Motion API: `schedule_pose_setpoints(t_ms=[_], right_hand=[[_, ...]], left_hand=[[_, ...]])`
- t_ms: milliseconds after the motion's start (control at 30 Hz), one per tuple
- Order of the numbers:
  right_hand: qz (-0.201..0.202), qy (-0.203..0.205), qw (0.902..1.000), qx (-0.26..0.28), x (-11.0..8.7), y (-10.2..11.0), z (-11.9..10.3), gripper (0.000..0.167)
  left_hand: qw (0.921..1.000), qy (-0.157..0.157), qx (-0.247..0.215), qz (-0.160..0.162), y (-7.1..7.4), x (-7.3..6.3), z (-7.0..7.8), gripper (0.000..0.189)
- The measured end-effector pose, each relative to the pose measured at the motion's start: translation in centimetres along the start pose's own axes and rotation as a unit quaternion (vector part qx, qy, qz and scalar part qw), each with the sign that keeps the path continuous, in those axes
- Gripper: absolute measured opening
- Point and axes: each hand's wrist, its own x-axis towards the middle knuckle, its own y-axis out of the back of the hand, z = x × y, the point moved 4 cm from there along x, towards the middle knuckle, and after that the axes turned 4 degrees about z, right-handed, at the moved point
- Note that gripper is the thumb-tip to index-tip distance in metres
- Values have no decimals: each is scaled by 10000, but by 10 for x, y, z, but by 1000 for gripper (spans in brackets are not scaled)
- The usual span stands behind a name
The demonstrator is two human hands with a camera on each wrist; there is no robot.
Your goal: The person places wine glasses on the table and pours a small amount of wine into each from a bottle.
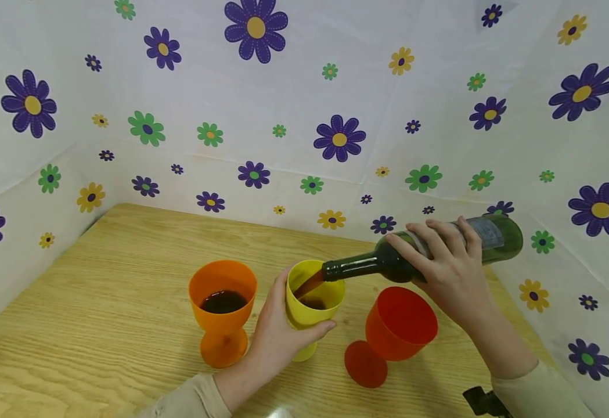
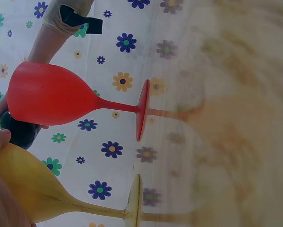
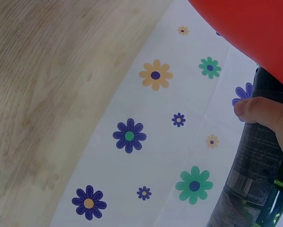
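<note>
My right hand (image 1: 447, 267) grips a green glass wine bottle (image 1: 398, 261) around its labelled body and holds it tilted, neck to the left. Dark liquid streams from its mouth into a yellow goblet (image 1: 312, 316), where a little dark liquid shows at the bottom. Around that goblet's bowl curl the fingers and thumb of my left hand (image 1: 278, 337); its foot stands on the table in the left wrist view. An orange goblet (image 1: 223, 325) with dark liquid inside stands to the left. On the right, below the bottle, a red goblet (image 1: 400, 325) stands upright with no liquid visible.
The wood-grain table (image 1: 100, 302) carries all three goblets. White sheeting (image 1: 283, 93) printed with purple, green and yellow flowers encloses it at the back and both sides. A dark strap (image 1: 484, 400) shows by the right sleeve.
</note>
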Motion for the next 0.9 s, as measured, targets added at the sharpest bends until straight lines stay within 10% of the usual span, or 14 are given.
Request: schedule_pose_setpoints(t_ms=[900], right_hand=[[-488, -339, 9982, 18, -6, -4, 0, 107]], left_hand=[[9999, 72, 143, 11, 0, -1, 2, 97]])
